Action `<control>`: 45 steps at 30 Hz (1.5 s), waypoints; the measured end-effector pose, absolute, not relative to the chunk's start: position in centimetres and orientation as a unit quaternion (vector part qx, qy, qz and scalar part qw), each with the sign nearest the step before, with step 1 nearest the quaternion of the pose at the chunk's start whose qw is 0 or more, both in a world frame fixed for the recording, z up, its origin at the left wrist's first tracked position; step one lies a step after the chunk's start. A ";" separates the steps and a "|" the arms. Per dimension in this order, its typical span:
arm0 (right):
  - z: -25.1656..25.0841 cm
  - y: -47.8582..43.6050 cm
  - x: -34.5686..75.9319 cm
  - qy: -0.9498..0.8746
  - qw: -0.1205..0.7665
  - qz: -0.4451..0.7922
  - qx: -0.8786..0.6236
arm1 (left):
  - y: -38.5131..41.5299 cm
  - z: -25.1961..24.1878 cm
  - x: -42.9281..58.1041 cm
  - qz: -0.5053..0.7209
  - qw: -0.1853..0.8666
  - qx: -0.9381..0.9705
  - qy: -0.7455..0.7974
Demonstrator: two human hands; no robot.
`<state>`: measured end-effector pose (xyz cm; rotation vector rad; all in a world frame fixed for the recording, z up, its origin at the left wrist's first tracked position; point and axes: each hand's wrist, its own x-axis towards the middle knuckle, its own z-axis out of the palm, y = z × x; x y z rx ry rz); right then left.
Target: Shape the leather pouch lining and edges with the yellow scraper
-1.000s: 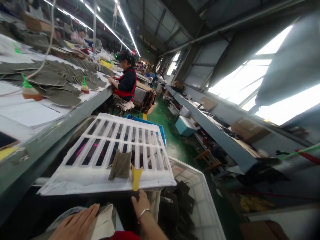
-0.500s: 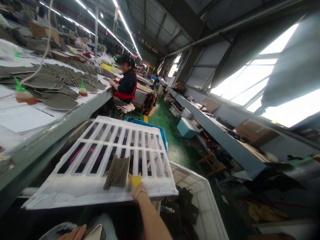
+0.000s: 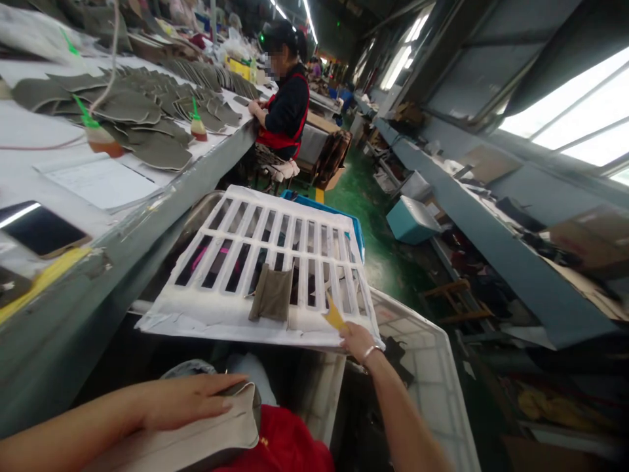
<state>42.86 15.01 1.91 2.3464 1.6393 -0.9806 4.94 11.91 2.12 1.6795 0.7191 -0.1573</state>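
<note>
In my right hand [image 3: 358, 341] is a flat yellow tool [image 3: 335, 314] with a notched, forked end, above the near right corner of a white slatted rack [image 3: 196, 307]. A small folded olive fabric piece [image 3: 272, 293] lies on the rack's front edge, left of that tool. Low in the view, my left hand [image 3: 189, 400] is laid over a larger folded olive piece with a pale lining [image 3: 216, 429], fingers stretched along its top and the thumb hidden. This larger piece rests over the red cloth [image 3: 289, 442] on my lap.
On the left workbench [image 3: 162, 213] are stacked olive pieces [image 3: 132, 105], glue bottles [image 3: 101, 134], paper [image 3: 101, 180] and a phone [image 3: 42, 226]. A co-worker [image 3: 287, 98] sits farther along it. A white crate [image 3: 437, 367] stands right of the rack, a blue bin [image 3: 361, 239] behind it.
The camera has tilted down and turned left. My left hand and the lined piece have come further into view. My right hand with the yellow tool has moved right, away from the small olive piece.
</note>
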 end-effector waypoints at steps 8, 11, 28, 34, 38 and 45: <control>4.0 8.4 39.5 0.394 -0.051 -0.793 0.462 | 15.2 0.0 5.1 -0.094 0.658 0.712 0.226; 4.0 10.0 37.8 0.383 0.015 -0.794 0.472 | 15.9 0.1 5.2 -0.104 0.660 0.714 0.209; 5.8 17.3 33.8 0.511 0.228 -0.715 0.419 | 15.3 -3.7 6.2 -0.007 0.807 0.578 0.122; 5.5 17.0 36.1 0.369 0.103 -0.789 0.480 | 15.4 -4.0 6.1 -0.015 0.804 0.581 0.128; 3.0 16.6 34.4 0.397 0.185 -0.798 0.413 | 15.5 -4.4 6.0 -0.002 0.784 0.614 0.092; 3.1 17.7 28.4 0.762 0.309 -0.460 0.336 | 14.3 -5.4 6.1 0.007 0.827 0.536 0.168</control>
